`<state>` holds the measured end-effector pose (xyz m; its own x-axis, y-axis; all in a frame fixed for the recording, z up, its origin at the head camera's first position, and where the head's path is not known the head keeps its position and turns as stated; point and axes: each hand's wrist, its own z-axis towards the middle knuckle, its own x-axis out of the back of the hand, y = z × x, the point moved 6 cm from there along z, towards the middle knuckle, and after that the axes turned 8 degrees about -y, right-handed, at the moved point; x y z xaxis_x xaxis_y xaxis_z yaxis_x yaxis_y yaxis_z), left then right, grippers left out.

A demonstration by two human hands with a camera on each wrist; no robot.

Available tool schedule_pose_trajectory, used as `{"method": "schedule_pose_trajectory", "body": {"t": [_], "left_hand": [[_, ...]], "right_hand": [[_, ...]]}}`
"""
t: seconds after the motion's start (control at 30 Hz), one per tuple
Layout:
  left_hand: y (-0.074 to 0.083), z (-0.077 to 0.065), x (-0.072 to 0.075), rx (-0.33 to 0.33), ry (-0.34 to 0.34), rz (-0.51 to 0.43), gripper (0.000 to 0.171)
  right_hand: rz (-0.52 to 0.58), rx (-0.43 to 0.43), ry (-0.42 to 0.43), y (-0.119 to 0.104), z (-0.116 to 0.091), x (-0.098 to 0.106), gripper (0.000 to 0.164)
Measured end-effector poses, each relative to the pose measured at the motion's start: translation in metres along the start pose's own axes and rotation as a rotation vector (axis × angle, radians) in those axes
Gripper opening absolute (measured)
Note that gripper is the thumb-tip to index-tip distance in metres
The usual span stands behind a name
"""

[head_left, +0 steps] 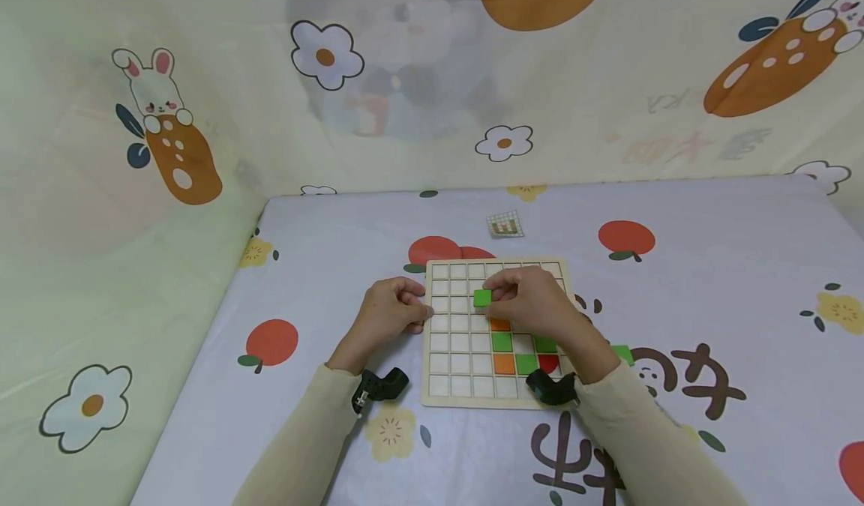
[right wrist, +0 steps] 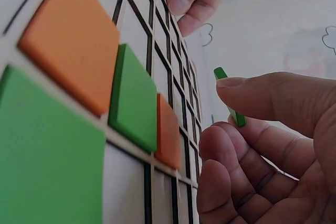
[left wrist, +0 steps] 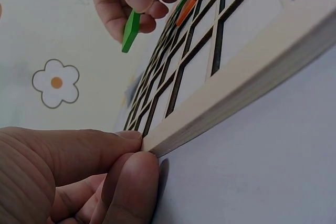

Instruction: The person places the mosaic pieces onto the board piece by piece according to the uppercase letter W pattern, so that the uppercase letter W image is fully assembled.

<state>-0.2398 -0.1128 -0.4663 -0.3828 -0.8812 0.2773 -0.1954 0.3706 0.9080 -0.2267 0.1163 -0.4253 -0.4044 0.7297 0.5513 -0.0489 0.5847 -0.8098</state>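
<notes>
A wooden grid board (head_left: 472, 402) lies on the table in the head view. At its left side my left hand (head_left: 383, 312) pinches the frame between thumb and fingers; the left wrist view shows the grip close up. Over the upper middle of the grid, my right hand (head_left: 533, 300) holds a green square tile (head_left: 482, 297) by its edges, raised above the cells in both wrist views. Below it, orange tiles (head_left: 503, 363), green tiles (head_left: 501, 342) and a red piece (head_left: 548, 362) sit in the cells. My right hand and wrist hide part of the grid.
A small card with a printed grid (head_left: 505, 225) lies beyond the board. To the right, a green piece (head_left: 622, 354) is on the tablecloth, partly behind my right forearm. Patterned cloth walls (head_left: 418, 161) stand at the back and left.
</notes>
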Motion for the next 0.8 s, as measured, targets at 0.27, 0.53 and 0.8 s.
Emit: {"method": "schedule_pose_trajectory", "body": {"t": [0.27, 0.53, 0.8], "left_hand": [[0.0, 0.0, 0.0, 0.006, -0.003, 0.008, 0.029], [-0.002, 0.0, 0.0, 0.015, -0.005, -0.008, 0.03], [0.0, 0.0, 0.0, 0.002, -0.006, -0.005, 0.029]], "right_hand": [[-0.05, 0.012, -0.021, -0.009, 0.01, -0.007, 0.021], [-0.062, 0.005, -0.052, -0.012, 0.019, -0.015, 0.021], [-0.098, -0.009, -0.072, -0.013, 0.023, -0.02, 0.023]]}}
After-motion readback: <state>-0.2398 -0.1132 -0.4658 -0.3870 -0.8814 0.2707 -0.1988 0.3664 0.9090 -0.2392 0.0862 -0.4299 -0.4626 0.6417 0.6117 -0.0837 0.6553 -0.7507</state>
